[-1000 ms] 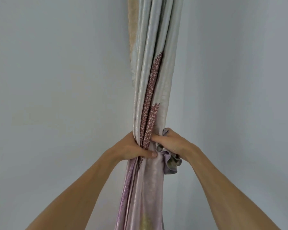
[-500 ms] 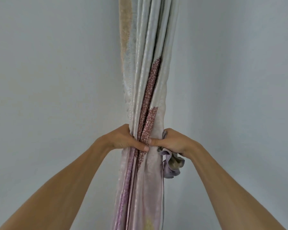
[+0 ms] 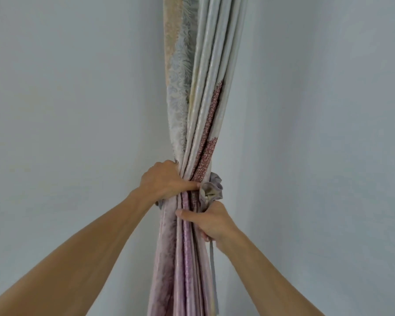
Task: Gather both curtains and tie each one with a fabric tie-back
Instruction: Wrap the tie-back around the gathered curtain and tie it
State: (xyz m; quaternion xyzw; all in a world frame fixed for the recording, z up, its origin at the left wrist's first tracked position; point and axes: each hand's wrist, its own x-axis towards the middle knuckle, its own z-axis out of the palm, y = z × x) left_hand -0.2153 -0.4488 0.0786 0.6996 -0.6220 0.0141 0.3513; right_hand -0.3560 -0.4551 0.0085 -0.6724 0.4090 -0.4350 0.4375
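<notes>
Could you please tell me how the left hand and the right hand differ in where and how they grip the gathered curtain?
The left hand sits higher, closed around the curtain bundle from the left; the right hand sits lower, on the right. The left hand holds mainly curtain folds, while the right hand also grips the fabric tie-back, whose tail hangs below it. Both are closed on the same bundle.

No readable text, labels, brands, numbers or signs anywhere: the dark red woven pattern (image 3: 205,151) on the gathered pale grey and pink satin curtain (image 3: 198,110) has small mark-like shapes but forms no legible characters.
</notes>
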